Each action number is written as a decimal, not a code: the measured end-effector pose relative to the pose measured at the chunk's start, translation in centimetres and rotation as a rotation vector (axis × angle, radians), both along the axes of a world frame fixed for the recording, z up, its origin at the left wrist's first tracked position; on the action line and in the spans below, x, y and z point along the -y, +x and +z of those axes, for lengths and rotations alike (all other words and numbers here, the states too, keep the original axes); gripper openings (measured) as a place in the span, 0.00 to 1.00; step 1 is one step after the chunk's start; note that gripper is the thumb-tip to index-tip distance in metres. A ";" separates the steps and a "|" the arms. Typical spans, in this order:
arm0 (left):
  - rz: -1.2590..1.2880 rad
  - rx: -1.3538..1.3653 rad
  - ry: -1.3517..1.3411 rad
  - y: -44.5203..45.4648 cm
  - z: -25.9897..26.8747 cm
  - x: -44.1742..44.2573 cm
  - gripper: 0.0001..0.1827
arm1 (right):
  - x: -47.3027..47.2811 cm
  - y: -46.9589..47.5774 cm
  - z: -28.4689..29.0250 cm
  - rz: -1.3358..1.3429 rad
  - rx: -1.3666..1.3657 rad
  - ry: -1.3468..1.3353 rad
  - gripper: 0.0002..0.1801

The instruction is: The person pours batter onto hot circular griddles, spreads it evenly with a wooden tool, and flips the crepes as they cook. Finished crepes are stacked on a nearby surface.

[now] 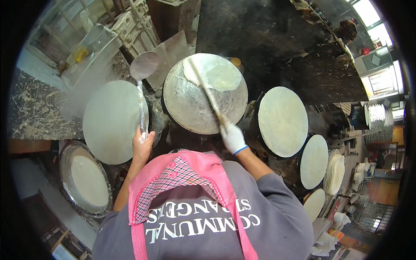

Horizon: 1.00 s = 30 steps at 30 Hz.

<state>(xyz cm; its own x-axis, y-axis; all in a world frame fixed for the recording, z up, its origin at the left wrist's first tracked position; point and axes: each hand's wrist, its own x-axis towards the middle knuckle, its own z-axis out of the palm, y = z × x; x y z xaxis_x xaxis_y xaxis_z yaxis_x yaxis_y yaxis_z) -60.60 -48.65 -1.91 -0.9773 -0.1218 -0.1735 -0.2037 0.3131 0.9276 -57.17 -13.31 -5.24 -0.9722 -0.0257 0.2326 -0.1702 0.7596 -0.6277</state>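
Note:
My bare left hand (142,147) grips the handle of a metal ladle (145,66), coated with pale batter. The ladle's bowl points away from me, above the far edge of the left griddle. My right hand (232,138), in a white knit glove with a blue cuff, holds a long stick-handled spreader (208,91) across the middle round griddle (195,110). Its blurred far end meets wet white batter (222,73), which covers only the far part of that griddle. On the left griddle (109,122) a smooth pale layer reaches nearly to the rim.
A metal basin (66,183) of white batter stands at the near left. Several coated griddles (282,122) curve away on the right, beside a stack of round flatbreads (336,174). A dark board (276,42) lies beyond the middle griddle. Steam drifts at the left.

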 end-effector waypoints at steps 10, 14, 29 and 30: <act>0.249 -0.082 0.082 3.9 1.6 -2.5 0.15 | -2.6 -2.8 -1.8 0.153 0.312 0.252 0.30; 0.273 0.011 0.154 8.0 0.1 -3.2 0.14 | -3.9 -2.7 -1.0 0.172 0.186 0.173 0.28; 0.412 0.080 0.074 11.2 1.6 -4.7 0.15 | -6.4 -6.4 -0.8 0.322 -0.037 0.115 0.27; 0.395 0.036 0.096 11.2 1.5 -4.9 0.14 | -6.4 -9.0 -0.5 0.202 0.168 0.156 0.26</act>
<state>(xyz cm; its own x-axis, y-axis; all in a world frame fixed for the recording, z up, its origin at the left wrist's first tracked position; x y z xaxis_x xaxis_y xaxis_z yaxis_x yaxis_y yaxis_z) -49.44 -43.74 -0.37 -0.8516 -0.4684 -0.2352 -0.3235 0.1167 0.9390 -66.12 -6.90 -5.75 -0.9683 -0.2454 0.0471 -0.2315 0.8101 -0.5386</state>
